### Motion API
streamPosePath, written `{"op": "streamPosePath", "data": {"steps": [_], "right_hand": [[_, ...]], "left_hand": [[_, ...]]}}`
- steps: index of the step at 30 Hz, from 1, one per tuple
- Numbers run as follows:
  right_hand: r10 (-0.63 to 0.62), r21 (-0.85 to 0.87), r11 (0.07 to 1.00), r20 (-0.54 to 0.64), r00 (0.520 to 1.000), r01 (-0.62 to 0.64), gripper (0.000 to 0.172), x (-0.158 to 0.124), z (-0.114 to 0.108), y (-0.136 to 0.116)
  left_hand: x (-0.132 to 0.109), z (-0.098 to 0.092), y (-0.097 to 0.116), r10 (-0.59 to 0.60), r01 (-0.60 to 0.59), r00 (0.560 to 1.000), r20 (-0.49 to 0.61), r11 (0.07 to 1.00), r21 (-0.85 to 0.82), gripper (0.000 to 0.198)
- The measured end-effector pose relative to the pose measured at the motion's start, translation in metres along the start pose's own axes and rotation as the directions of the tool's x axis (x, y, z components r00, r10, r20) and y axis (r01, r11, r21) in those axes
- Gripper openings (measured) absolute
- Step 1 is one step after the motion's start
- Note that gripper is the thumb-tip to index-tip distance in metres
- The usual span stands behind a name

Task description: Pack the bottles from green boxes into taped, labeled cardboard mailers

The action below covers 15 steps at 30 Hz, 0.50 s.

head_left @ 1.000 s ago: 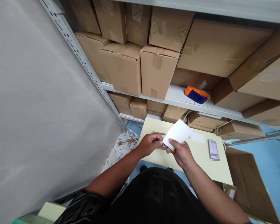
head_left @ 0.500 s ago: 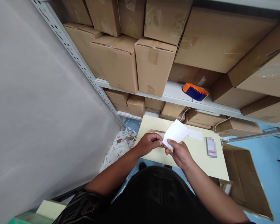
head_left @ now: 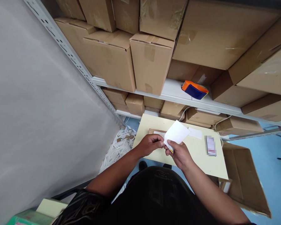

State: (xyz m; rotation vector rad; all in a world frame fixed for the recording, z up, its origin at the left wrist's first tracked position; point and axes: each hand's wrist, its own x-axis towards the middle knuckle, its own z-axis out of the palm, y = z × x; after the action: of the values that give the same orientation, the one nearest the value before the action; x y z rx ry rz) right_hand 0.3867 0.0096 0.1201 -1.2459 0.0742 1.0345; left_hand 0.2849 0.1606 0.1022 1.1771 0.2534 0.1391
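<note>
Above the pale yellow table (head_left: 208,162) I hold a white sheet of paper (head_left: 178,132) with a small yellow mark near its lower edge. My right hand (head_left: 180,153) is closed on the sheet, its thumb on top and the fingers beneath. My left hand (head_left: 151,145) pinches at the sheet's lower left corner, thumb against forefinger; the fingertips hide what exactly lies between them. Behind the left hand a flat cardboard piece (head_left: 154,131) rests on the table, partly covered by the hand. Another white paper (head_left: 195,133) lies just beyond the held sheet.
A blurred-out flat item (head_left: 210,146) lies on the table's right side. Shelves of cardboard boxes (head_left: 152,62) rise behind, with an orange and blue tape-like object (head_left: 195,89) on one shelf. White paper strips (head_left: 114,153) heap on the floor at left; an open carton (head_left: 245,178) stands right.
The camera view has shifted slightly. Both hands keep nearly the same pose on the white sheet, with little visible movement.
</note>
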Motion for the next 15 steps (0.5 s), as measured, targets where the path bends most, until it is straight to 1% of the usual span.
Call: {"op": "streamPosePath", "data": {"steps": [3, 7, 12, 13, 14, 15], "right_hand": [[0.005, -0.013, 1.0, 0.004, 1.0, -0.005, 0.031, 0.0, -0.002, 0.0], [-0.025, -0.048, 0.999, 0.005, 1.0, 0.025, 0.032, 0.0, -0.002, 0.001], [-0.031, -0.123, 0.992, 0.014, 0.999, 0.032, 0.035, 0.006, -0.004, 0.007], [-0.056, -0.153, 0.987, 0.003, 0.998, 0.056, 0.037, 0.009, -0.006, 0.009], [-0.113, -0.199, 0.974, -0.029, 0.993, 0.105, 0.042, 0.012, -0.008, 0.011], [-0.2, -0.26, 0.95, -0.08, 0.976, 0.174, 0.048, 0.014, -0.01, 0.013]], "left_hand": [[0.001, 0.001, -0.001, -0.005, 0.005, 1.0, 0.014, 1.0, -0.009, 0.037], [0.001, 0.002, -0.002, 0.003, -0.003, 1.0, 0.022, 1.0, 0.01, 0.035], [0.001, 0.005, -0.004, 0.022, -0.021, 0.999, -0.023, 0.997, 0.078, 0.03], [0.001, 0.006, -0.005, 0.031, -0.027, 0.999, -0.039, 0.995, 0.096, 0.029], [0.001, 0.006, -0.007, 0.038, -0.031, 0.997, -0.061, 0.993, 0.118, 0.026], [0.001, 0.006, -0.008, 0.046, -0.033, 0.995, -0.092, 0.99, 0.14, 0.024]]}}
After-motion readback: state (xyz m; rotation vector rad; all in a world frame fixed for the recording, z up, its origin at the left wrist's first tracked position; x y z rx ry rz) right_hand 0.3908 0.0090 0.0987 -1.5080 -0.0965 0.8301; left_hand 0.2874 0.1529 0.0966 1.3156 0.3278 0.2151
